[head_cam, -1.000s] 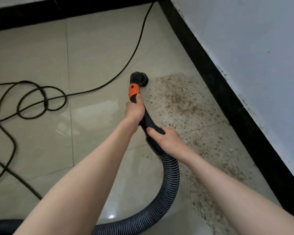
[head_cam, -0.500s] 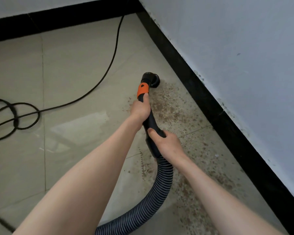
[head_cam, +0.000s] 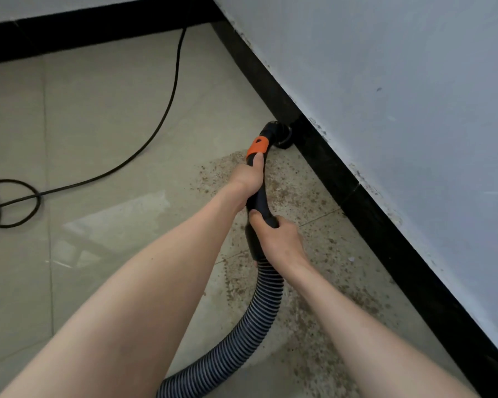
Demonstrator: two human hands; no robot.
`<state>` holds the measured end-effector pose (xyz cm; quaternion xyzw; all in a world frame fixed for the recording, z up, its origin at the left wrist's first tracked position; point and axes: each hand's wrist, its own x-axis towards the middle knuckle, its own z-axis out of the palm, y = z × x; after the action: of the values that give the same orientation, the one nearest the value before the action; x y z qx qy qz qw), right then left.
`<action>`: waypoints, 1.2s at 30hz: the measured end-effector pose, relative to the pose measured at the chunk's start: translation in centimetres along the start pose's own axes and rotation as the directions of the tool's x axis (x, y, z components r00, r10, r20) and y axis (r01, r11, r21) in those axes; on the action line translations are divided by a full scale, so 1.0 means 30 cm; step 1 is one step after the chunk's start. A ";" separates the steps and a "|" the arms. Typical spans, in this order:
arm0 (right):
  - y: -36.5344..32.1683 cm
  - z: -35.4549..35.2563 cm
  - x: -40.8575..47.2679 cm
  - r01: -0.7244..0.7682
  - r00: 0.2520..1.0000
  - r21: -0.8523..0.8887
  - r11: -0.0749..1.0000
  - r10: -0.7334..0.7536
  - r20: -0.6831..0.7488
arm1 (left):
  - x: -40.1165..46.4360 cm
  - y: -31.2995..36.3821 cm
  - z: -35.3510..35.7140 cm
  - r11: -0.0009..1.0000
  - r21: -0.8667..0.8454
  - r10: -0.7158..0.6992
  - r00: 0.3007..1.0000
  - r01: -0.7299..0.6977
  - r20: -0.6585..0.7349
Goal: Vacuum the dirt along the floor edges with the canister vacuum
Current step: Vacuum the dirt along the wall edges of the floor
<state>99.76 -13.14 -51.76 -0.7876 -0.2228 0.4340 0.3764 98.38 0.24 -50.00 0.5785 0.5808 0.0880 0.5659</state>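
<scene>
Against the black baseboard (head_cam: 365, 208), vacuum nozzle (head_cam: 279, 136), both hands gripping handle (head_cam: 259, 196)

Corner of a tiled room with pale walls and black skirting

Glossy beige floor tiles (head_cam: 104, 116) fill the view, their thin grout lines running toward 12 o'clock, and a soft patch of light reflects off them at about 9 o'clock. A black baseboard (head_cam: 385, 225) runs diagonally from 12 o'clock down to 4 o'clock under a pale grey-white wall (head_cam: 400, 81), whose lower edge is chipped and scuffed. A second black baseboard (head_cam: 84, 33) crosses the top from 10 to 12 o'clock beneath another pale wall (head_cam: 55, 7); the two meet in a corner near 12 o'clock.
</scene>
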 end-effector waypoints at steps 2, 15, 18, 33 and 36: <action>-0.018 0.011 -0.004 0.009 1.000 -0.005 1.000 -0.009 0.018 | -0.006 -0.001 -0.026 1.000 0.009 0.000 1.000 0.001 -0.021; -0.118 0.196 -0.198 0.236 0.945 -0.224 0.946 -0.169 0.280 | -0.193 -0.254 -0.378 0.915 -0.400 -0.163 0.949 0.044 -0.268; -0.118 0.229 -0.260 0.299 0.923 -0.299 0.906 -0.194 0.334 | -0.281 -0.320 -0.437 0.875 -0.482 -0.211 0.934 0.048 -0.290; -0.003 0.147 -0.395 0.173 0.800 -0.175 0.969 -0.035 0.599 | -0.519 -0.476 -0.363 0.819 -0.548 -0.390 0.868 0.173 -0.309; 0.019 0.124 -0.389 0.164 0.853 -0.162 0.973 -0.058 0.519 | -0.501 -0.438 -0.326 0.848 -0.493 -0.362 0.893 0.195 -0.268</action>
<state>90.47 -19.92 -47.44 -0.6638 -0.4024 0.5799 0.2473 78.78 -10.09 -48.21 0.3130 0.7142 0.2382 0.5790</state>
